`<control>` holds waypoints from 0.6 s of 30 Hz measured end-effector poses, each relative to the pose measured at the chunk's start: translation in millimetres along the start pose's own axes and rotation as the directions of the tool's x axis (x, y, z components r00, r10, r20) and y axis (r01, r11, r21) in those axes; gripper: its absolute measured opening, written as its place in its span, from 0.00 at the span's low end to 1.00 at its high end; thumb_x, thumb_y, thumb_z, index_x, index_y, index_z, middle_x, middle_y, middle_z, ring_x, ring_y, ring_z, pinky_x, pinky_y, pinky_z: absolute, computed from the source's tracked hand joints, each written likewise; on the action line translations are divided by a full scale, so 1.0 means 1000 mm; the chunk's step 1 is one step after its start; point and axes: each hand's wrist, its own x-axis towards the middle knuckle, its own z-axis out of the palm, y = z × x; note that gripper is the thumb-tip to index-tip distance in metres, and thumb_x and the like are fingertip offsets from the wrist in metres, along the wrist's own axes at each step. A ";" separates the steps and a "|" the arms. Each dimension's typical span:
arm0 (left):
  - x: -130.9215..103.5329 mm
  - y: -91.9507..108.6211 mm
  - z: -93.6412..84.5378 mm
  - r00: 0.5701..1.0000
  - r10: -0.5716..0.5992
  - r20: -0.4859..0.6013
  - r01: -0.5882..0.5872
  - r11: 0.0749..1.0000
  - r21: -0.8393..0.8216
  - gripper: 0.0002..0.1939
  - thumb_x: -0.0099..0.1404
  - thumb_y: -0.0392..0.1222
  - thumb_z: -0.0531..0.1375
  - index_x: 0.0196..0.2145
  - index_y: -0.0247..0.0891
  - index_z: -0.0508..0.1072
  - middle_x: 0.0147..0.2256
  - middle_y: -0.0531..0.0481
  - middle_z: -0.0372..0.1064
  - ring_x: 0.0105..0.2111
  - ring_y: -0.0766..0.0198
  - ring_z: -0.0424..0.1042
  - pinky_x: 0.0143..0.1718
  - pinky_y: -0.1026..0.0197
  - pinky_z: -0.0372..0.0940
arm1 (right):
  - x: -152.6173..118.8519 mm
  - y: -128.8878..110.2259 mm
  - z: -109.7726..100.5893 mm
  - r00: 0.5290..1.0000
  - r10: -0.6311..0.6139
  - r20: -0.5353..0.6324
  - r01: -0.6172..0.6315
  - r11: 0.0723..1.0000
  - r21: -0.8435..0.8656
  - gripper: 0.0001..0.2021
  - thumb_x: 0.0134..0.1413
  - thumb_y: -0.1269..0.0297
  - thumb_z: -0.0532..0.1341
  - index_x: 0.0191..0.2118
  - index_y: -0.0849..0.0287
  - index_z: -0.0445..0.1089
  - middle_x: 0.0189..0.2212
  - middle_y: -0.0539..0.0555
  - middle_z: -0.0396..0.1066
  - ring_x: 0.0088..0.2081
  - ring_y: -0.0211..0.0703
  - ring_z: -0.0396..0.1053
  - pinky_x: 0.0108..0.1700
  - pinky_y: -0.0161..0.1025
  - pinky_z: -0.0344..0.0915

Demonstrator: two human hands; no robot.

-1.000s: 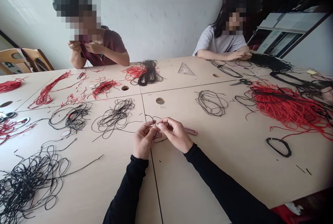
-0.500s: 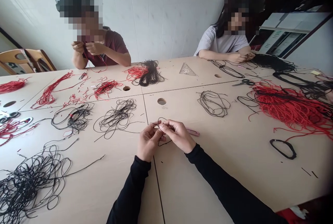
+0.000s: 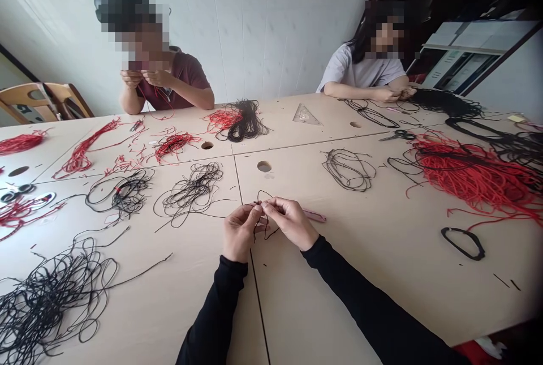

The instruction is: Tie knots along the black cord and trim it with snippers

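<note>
A thin black cord [image 3: 263, 223] is held just above the pale wooden worktop [image 3: 339, 274], looped between the two hands so that a small loop rises past the fingertips and loose ends hang down under them. The left hand [image 3: 238, 232] pinches the cord between thumb and forefinger, and the right hand [image 3: 291, 222] does the same from the other side, fingertips nearly touching. Holding it this closely, on both sides of one spot, keeps that short stretch taut and steady for fine work.

Just behind the right fingers lies a slim pink tool [image 3: 316, 217], flat on the worktop and close enough to pick up without stretching; what it is exactly is too small to tell. Beyond the fingers and to their left sits a loose tangle of black cord [image 3: 190, 189], with a larger black heap [image 3: 51, 297] nearer the worktop's edge on the same side. Off to the right of the fingers spreads a big pile of red cord [image 3: 470, 175], and a closed black cord ring [image 3: 462, 242] lies apart, nearer the edge.

Across the worktop a person in a dark red shirt [image 3: 169, 79] holds red cord up close in both hands, and a person in a grey shirt [image 3: 360, 71] rests both hands on black cord.
</note>
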 end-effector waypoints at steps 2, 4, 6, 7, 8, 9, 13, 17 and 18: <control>0.001 0.000 -0.001 1.000 -0.004 -0.015 0.004 1.000 -0.010 0.15 0.47 0.47 0.69 0.28 0.32 0.75 0.31 0.46 0.72 0.25 0.66 0.71 0.28 0.60 0.72 | 0.001 0.000 0.000 1.000 -0.002 -0.017 0.002 1.000 -0.024 0.16 0.53 0.51 0.58 0.30 0.62 0.69 0.24 0.50 0.65 0.27 0.38 0.62 0.30 0.35 0.64; 0.000 0.000 -0.001 1.000 -0.012 -0.019 0.012 1.000 -0.008 0.16 0.47 0.46 0.69 0.30 0.32 0.76 0.30 0.48 0.72 0.24 0.67 0.71 0.27 0.60 0.72 | 0.002 0.000 -0.001 0.998 -0.012 -0.055 0.009 0.998 -0.066 0.16 0.52 0.51 0.58 0.29 0.62 0.69 0.23 0.50 0.65 0.27 0.38 0.62 0.30 0.35 0.62; 0.000 0.001 -0.001 1.000 -0.029 -0.009 0.029 1.000 -0.006 0.17 0.47 0.46 0.69 0.33 0.32 0.76 0.27 0.49 0.72 0.23 0.67 0.71 0.27 0.60 0.71 | 0.002 0.001 -0.001 0.997 -0.008 -0.081 0.002 0.998 -0.069 0.17 0.52 0.51 0.59 0.29 0.62 0.70 0.23 0.50 0.66 0.27 0.38 0.62 0.30 0.35 0.62; -0.001 0.001 -0.001 0.999 -0.037 -0.002 0.037 0.999 -0.012 0.18 0.47 0.46 0.69 0.34 0.32 0.75 0.27 0.48 0.73 0.24 0.66 0.72 0.28 0.60 0.71 | 0.002 0.001 -0.002 0.997 0.003 -0.078 -0.007 0.999 -0.049 0.17 0.52 0.50 0.59 0.30 0.63 0.70 0.23 0.50 0.66 0.27 0.38 0.62 0.30 0.35 0.62; -0.001 0.001 -0.001 0.999 -0.043 0.008 0.043 0.999 -0.024 0.19 0.47 0.46 0.70 0.35 0.32 0.75 0.28 0.48 0.73 0.25 0.65 0.73 0.30 0.59 0.72 | 0.003 0.002 -0.002 0.997 0.013 -0.070 -0.015 1.000 -0.023 0.17 0.51 0.50 0.59 0.31 0.63 0.70 0.23 0.51 0.66 0.26 0.38 0.63 0.29 0.36 0.62; -0.001 0.001 0.000 0.999 -0.048 0.019 0.048 0.998 -0.037 0.20 0.47 0.45 0.70 0.35 0.32 0.75 0.30 0.47 0.74 0.26 0.64 0.73 0.32 0.58 0.72 | 0.003 0.003 -0.002 0.998 0.021 -0.062 -0.021 1.000 0.001 0.17 0.51 0.50 0.60 0.31 0.63 0.70 0.23 0.51 0.67 0.26 0.38 0.63 0.29 0.36 0.62; 0.000 -0.002 0.000 0.998 -0.056 0.032 0.058 0.996 -0.066 0.20 0.46 0.44 0.71 0.35 0.31 0.74 0.33 0.44 0.76 0.30 0.61 0.75 0.36 0.56 0.72 | 0.003 0.007 -0.001 0.997 0.050 -0.055 -0.046 0.996 0.081 0.16 0.47 0.51 0.63 0.31 0.62 0.71 0.25 0.52 0.69 0.27 0.38 0.65 0.31 0.37 0.64; 0.000 -0.002 0.000 0.998 -0.053 0.023 0.054 0.997 -0.062 0.20 0.45 0.43 0.71 0.35 0.30 0.75 0.31 0.44 0.76 0.30 0.61 0.75 0.36 0.57 0.72 | 0.004 0.009 0.000 0.997 0.062 -0.041 -0.056 0.991 0.123 0.15 0.47 0.52 0.64 0.30 0.61 0.71 0.25 0.51 0.68 0.27 0.38 0.65 0.32 0.38 0.65; 0.000 -0.002 0.000 0.998 -0.051 0.020 0.052 0.997 -0.058 0.20 0.45 0.43 0.71 0.35 0.30 0.75 0.30 0.44 0.76 0.29 0.62 0.75 0.36 0.56 0.72 | 0.004 0.009 0.000 0.998 0.058 -0.034 -0.053 0.991 0.124 0.15 0.48 0.52 0.63 0.30 0.61 0.70 0.25 0.51 0.68 0.28 0.38 0.65 0.32 0.38 0.65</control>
